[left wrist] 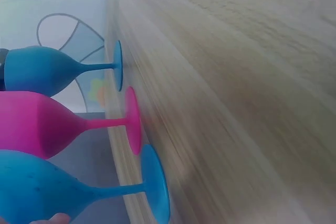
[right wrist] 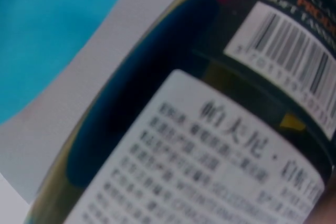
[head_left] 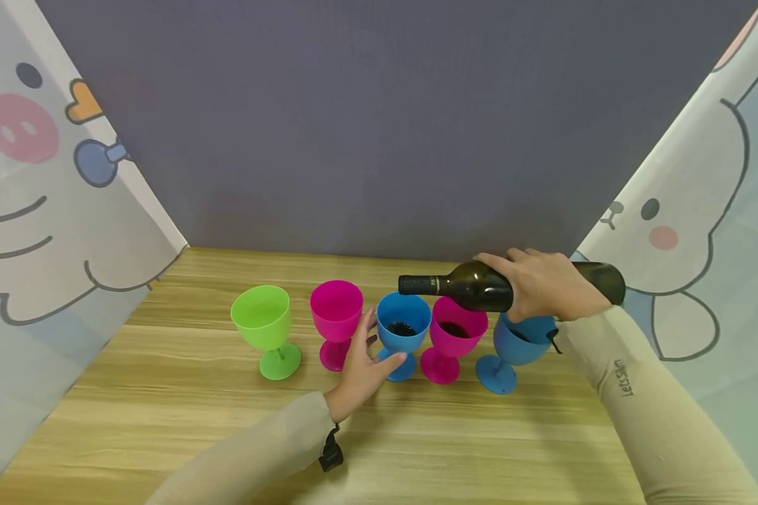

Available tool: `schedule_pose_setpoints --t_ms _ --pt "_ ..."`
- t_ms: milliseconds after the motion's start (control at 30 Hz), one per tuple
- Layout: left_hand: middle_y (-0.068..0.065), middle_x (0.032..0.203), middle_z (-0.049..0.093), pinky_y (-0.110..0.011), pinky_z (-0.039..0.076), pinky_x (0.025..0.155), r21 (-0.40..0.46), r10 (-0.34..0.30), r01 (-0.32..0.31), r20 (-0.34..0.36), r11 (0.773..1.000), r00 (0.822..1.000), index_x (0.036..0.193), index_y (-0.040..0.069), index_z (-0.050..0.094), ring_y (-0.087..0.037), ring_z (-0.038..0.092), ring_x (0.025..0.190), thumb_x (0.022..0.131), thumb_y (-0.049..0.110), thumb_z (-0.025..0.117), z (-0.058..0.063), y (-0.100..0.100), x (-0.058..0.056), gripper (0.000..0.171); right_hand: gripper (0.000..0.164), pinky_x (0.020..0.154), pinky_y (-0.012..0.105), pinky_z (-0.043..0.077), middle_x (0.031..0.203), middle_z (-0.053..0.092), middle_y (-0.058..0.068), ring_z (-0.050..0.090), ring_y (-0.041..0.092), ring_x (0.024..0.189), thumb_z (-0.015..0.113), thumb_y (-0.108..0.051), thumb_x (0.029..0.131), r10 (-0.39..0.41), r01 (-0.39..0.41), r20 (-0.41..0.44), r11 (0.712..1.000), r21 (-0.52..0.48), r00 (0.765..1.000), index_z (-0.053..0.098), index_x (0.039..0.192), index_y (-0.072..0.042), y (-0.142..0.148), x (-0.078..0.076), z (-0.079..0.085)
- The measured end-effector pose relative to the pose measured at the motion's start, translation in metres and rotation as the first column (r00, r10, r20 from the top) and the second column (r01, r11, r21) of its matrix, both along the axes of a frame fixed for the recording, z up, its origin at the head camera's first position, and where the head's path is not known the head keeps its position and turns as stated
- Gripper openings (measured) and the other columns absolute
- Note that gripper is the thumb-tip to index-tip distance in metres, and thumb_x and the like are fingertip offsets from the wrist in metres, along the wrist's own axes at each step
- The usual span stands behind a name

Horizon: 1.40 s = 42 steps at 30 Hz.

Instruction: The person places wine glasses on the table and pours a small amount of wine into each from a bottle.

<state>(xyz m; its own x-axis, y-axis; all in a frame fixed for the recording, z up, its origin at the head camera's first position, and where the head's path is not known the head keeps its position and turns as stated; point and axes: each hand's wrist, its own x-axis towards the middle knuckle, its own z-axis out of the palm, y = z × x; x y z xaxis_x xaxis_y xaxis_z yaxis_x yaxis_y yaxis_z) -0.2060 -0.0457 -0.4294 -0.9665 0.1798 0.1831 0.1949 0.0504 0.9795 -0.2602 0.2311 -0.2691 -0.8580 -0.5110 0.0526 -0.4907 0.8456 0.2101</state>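
Note:
My right hand (head_left: 537, 284) grips a dark green wine bottle (head_left: 480, 286) from above. The bottle lies nearly level in the air, its neck pointing left over the rim of the middle blue goblet (head_left: 404, 315). Printed labels on the bottle (right wrist: 231, 145) fill much of the right wrist view. My left hand (head_left: 363, 368) holds the middle blue goblet's bowl, thumb in front and fingers on its left side. Dark liquid shows in that goblet, in the pink goblet (head_left: 457, 330) to its right and in the blue goblet (head_left: 518, 344) at the far right.
Left of my left hand stand another pink goblet (head_left: 337, 312) and a green goblet (head_left: 262, 319), no liquid visible in them. All stand in a row on a wood-grain table (head_left: 164, 407). A grey panel (head_left: 379, 140) rises behind, with cartoon-printed sheets at both sides.

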Motion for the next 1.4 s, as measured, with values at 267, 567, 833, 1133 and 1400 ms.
schedule_pose_setpoints --t_ms 267,567,833,1133,1400 --pt "-0.029 0.143 0.031 -0.061 0.034 0.101 -0.049 0.035 -0.038 -0.067 0.998 0.997 0.148 -0.003 0.021 -0.048 0.033 0.128 0.081 -0.001 0.070 -0.004 -0.012 0.003 0.082 0.087 0.055 0.045 0.054 0.101 0.062 0.015 0.059 0.030 0.082 0.081 -0.025 0.059 -0.021 0.022 0.023 1.000 -0.022 1.000 0.047 0.138 -0.016 -0.003 0.000 0.001" --pt "-0.031 0.129 0.048 -0.059 0.040 0.096 -0.090 0.021 -0.027 -0.072 0.996 0.997 0.137 -0.006 0.041 -0.050 0.044 0.119 0.080 -0.005 0.068 -0.011 -0.028 0.010 0.064 0.086 0.058 0.046 0.054 0.101 0.062 0.014 0.059 0.030 0.082 0.079 -0.026 0.060 -0.020 0.020 0.007 0.999 -0.046 1.000 0.046 0.138 -0.016 -0.006 -0.001 0.002" --pt "-0.025 0.113 0.056 -0.036 0.054 0.081 -0.054 0.017 -0.022 -0.093 0.998 0.996 0.131 -0.005 0.048 -0.039 0.061 0.098 0.081 -0.010 0.066 -0.011 -0.047 0.016 0.053 0.088 0.054 0.042 0.052 0.102 0.062 0.013 0.060 0.028 0.084 0.079 -0.025 0.061 -0.021 0.023 0.031 0.998 -0.060 0.999 0.045 0.141 -0.016 -0.014 -0.005 0.003" --pt "-0.017 0.090 0.061 -0.017 0.051 0.059 0.066 0.146 -0.130 -0.468 0.989 0.872 0.119 -0.016 0.047 -0.002 0.058 0.081 0.076 -0.023 0.059 -0.017 -0.070 0.015 0.046 0.088 0.055 0.040 0.052 0.102 0.062 0.013 0.060 0.028 0.084 0.080 -0.028 0.062 -0.007 0.009 0.033 0.998 -0.060 0.999 0.044 0.142 -0.016 -0.027 -0.013 0.005" --pt "-0.013 0.096 0.060 -0.025 0.051 0.063 -0.086 0.267 -0.299 -0.268 0.950 0.926 0.128 -0.009 0.043 -0.010 0.056 0.077 0.078 -0.010 0.068 -0.015 -0.081 0.014 0.055 0.089 0.054 0.036 0.052 0.108 0.062 0.013 0.060 0.026 0.087 0.080 -0.026 0.063 0.026 -0.022 0.055 0.997 -0.067 0.998 0.043 0.144 -0.017 -0.039 -0.018 0.003"
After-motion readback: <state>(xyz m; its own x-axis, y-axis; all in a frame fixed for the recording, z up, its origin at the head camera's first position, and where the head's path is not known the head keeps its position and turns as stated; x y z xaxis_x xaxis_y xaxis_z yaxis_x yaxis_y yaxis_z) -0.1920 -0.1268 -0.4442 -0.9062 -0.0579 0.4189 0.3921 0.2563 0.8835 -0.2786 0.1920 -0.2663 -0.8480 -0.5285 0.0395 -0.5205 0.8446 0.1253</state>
